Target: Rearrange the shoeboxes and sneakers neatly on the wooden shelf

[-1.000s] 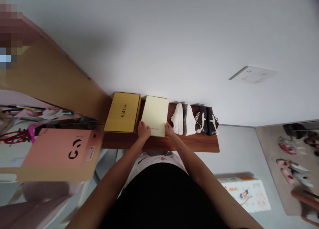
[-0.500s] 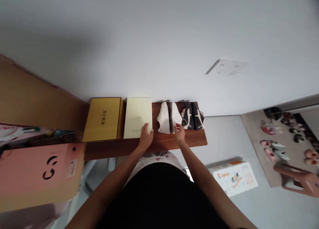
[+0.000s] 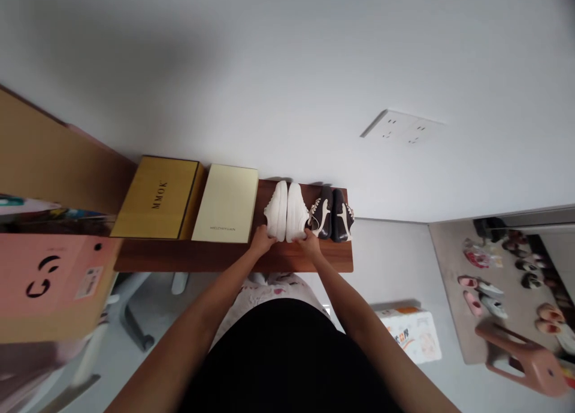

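Two white sneakers stand side by side on a brown wooden shelf, soles facing each other and toes toward the wall. My left hand is closed at the heel of the left sneaker. At the heel of the right white sneaker, my right hand is closed too. Some fingertips are hidden against the shoes. Just right of them is a pair of dark brown shoes with cream trim and laces.
Left on the shelf lie a cream box and a yellow box. A pink carton stands at far left. On the floor at right are a wrapped white pack, a pink stool and several shoes. A socket plate is on the wall.
My left hand has moved from the cream box to the left white sneaker. The white sneakers, apart at the toes before, now sit close together. The view has shifted slightly.
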A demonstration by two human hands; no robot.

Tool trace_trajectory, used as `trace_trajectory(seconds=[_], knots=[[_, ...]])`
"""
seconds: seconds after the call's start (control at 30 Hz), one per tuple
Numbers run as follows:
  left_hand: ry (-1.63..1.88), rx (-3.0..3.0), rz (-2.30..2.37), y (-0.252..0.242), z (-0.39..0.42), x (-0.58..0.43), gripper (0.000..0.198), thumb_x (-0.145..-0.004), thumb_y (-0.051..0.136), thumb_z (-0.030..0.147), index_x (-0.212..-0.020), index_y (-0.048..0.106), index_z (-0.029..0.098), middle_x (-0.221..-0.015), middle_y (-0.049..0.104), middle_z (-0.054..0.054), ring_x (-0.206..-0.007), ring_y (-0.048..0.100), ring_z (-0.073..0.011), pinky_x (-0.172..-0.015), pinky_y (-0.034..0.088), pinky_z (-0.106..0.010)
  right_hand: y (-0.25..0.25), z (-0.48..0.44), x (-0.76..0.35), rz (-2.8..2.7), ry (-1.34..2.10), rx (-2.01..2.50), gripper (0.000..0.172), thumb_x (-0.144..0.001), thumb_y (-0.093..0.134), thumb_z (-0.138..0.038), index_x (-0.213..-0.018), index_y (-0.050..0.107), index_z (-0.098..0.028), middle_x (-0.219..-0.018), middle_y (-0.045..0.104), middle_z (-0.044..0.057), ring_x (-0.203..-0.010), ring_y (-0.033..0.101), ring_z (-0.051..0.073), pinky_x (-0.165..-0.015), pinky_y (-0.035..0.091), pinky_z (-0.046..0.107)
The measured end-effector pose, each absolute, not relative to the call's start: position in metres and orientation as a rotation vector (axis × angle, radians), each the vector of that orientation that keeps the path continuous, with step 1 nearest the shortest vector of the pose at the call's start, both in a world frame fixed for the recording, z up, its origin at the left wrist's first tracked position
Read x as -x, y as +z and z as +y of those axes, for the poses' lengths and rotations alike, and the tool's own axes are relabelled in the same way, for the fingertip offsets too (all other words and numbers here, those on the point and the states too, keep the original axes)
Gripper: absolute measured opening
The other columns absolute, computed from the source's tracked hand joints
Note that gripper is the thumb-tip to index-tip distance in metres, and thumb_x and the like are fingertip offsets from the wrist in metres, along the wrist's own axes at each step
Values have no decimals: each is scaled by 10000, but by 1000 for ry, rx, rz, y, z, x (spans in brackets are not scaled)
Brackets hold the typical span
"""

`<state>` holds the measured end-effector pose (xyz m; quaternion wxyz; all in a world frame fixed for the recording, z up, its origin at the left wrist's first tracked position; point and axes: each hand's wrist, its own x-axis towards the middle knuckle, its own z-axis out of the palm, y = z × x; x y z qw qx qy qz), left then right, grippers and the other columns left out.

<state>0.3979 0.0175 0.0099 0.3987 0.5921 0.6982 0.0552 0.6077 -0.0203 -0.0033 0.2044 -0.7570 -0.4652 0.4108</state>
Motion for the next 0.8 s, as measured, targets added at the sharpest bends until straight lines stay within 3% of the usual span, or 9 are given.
trace_trajectory(seconds=[0.2, 0.43, 0.63, 0.8], knots=[[-119, -1754, 1664, 46, 32, -403, 388, -818, 789, 327, -1147, 650, 176, -1137, 745, -193, -1159, 693, -365, -983, 490, -412, 26, -10, -618, -1512, 1086, 2038, 265, -797, 718, -354, -1030, 719, -227, -862, 745, 45, -910, 673, 265, -853, 504, 359], [-216, -1967, 1639, 63, 36, -412, 318, -917, 662, 210, -1219, 651, 112, -1137, 731, -253, -1187, 680, -386, -1049, 448, -445, 42, 10, -598, -2105, 874, 2075, 95, -918, 673, -259, -995, 705, -216, -1058, 752, 144, -1107, 653, 319, -938, 472, 376], [-151, -1877, 1719, 50, 26, -414, 313, -988, 576, 297, -1213, 694, 114, -1143, 733, -255, -1193, 673, -390, -1058, 437, -432, 38, 9, -581, -2210, 891, 2044, 137, -969, 602, -232, -1071, 686, -195, -1128, 731, 173, -1103, 652, 323, -950, 479, 410], [-229, -1911, 1742, 42, 23, -420, 353, -1028, 420, 196, -1208, 703, 87, -1098, 738, -271, -1145, 698, -390, -1008, 464, -446, 28, 3, -572, -2232, 916, 2040, 184, -979, 547, -167, -1104, 682, -173, -1132, 731, 201, -1079, 673, 332, -920, 503, 426]])
